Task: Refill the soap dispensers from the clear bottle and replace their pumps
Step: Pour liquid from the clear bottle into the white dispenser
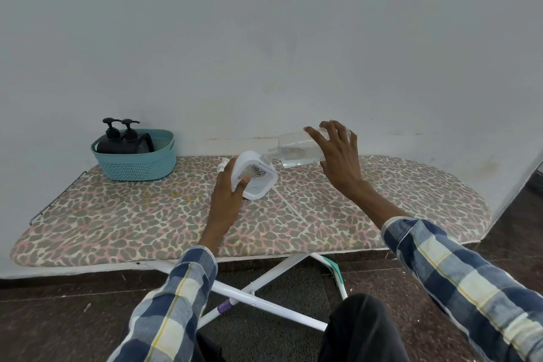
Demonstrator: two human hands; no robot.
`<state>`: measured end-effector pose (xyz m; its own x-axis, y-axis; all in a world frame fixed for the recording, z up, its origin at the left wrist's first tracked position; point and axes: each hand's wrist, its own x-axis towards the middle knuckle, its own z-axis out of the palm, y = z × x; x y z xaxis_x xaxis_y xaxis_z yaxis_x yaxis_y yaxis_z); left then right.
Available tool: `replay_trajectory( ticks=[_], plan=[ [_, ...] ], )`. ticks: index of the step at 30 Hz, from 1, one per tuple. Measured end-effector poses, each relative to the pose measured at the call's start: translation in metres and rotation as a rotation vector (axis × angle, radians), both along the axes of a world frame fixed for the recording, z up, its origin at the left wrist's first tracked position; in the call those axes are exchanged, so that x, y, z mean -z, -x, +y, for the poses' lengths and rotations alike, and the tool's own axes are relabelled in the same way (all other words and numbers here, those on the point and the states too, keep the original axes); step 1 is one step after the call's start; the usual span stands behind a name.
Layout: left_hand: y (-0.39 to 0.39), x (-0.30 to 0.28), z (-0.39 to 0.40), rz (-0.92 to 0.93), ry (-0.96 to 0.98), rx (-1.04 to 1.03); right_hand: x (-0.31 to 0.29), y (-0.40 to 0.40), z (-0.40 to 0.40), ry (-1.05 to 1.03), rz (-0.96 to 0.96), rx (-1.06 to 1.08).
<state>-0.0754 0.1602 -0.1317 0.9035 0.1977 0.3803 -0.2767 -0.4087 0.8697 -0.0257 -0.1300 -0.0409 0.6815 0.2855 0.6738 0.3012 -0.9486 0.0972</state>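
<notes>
Head view, from the left: two black pump dispensers [123,138] wait in a teal basket [138,163] on the ironing board [117,220], out of the way. Near the middle, the left hand [227,194] grips a white dispenser [254,175], tilted so its open neck meets the clear bottle [299,150], which the right hand [340,156] holds tipped nearly level to pour.

Leopard-print ironing board [117,223] was set low; teal basket [138,163] sat at far-left end, white dispenser [255,176] rested mid-board.
</notes>
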Motion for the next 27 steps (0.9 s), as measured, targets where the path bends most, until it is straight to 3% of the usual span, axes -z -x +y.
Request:
replay_trajectory(
  ticks=[27],
  plan=[
    [-0.0010,0.0016,0.0006,-0.002,-0.016,-0.003,0.0021,-0.0035,-0.0005,-0.009,-0.007,-0.011]
  ],
)
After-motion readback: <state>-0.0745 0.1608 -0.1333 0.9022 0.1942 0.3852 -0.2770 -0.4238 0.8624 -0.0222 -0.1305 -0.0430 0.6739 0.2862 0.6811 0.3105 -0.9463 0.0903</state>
